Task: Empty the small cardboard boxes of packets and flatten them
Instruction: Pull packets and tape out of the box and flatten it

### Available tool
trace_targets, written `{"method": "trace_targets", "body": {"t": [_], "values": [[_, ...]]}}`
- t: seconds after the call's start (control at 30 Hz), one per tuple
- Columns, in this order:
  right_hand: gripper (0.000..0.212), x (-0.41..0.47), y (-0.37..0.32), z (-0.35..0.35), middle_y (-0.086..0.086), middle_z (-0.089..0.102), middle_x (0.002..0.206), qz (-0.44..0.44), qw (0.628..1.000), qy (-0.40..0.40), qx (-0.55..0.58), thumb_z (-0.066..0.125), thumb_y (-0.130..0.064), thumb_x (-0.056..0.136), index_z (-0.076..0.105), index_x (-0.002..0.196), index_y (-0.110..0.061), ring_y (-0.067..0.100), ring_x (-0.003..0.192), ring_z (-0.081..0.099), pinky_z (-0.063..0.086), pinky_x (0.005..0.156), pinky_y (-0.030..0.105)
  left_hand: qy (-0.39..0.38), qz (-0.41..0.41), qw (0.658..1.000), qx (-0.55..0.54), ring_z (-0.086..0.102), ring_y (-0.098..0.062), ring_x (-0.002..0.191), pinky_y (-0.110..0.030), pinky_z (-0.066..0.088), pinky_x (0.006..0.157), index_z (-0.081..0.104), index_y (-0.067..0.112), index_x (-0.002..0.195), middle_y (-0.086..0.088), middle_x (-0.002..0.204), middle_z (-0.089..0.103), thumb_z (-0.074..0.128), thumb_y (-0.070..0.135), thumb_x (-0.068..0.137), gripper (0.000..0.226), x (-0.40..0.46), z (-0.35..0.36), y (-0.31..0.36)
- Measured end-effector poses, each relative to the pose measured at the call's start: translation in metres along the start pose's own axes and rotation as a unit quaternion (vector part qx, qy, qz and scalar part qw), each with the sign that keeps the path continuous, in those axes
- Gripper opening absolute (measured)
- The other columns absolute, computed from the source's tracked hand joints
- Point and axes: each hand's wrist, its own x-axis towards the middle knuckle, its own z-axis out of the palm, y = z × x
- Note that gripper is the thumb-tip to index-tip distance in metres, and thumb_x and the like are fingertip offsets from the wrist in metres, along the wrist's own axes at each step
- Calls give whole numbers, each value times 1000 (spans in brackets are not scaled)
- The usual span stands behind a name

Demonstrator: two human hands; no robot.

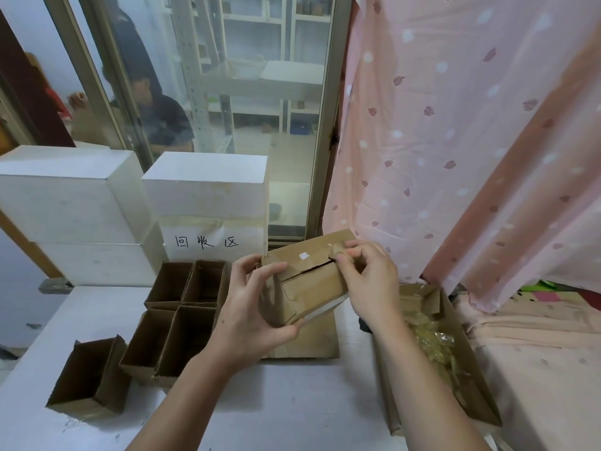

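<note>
while both hands hold it up above the middle of the white tabletop, a small cardboard box sits tilted, its taped top seam partly split. the left hand grips the box's near left end, thumb across the top and fingers curled beneath. the right hand pinches a scrap of brown tape at the far right end of the seam. under the box a flattened piece of cardboard lies on the tabletop. toward the left edge stand four open empty boxes touching one another, with a fifth open box just apart near the front left corner. along the right edge a larger carton holds clear packets.
</note>
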Motion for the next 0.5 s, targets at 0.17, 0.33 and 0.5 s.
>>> {"method": "trace_targets", "body": {"t": [0.17,0.33,0.5], "values": [[4,18,3,-24,-9,66,98,-7,998,58,9,67,-14,94,63,92,-13,3,90,59,49,79,22,-1,-9,1000,-20,32,-15,146,-23,40,112,47,47,138,3,145,32,93,47,61,89,-5,0,5],[2,9,1,-23,-18,71,98,-43,995,-77,36,76,-27,90,76,92,-28,-1,101,58,44,88,16,27,-34,999,-20,34,-10,144,-17,37,110,49,49,136,1,143,35,90,51,59,87,-3,-1,5],[15,5,8,-19,-23,66,118,-22,996,-69,53,77,-33,90,74,103,-40,8,121,52,42,105,30,17,-38,999,-18,31,0,143,-5,31,108,52,42,136,1,144,34,90,51,59,86,-3,-2,4]]}}
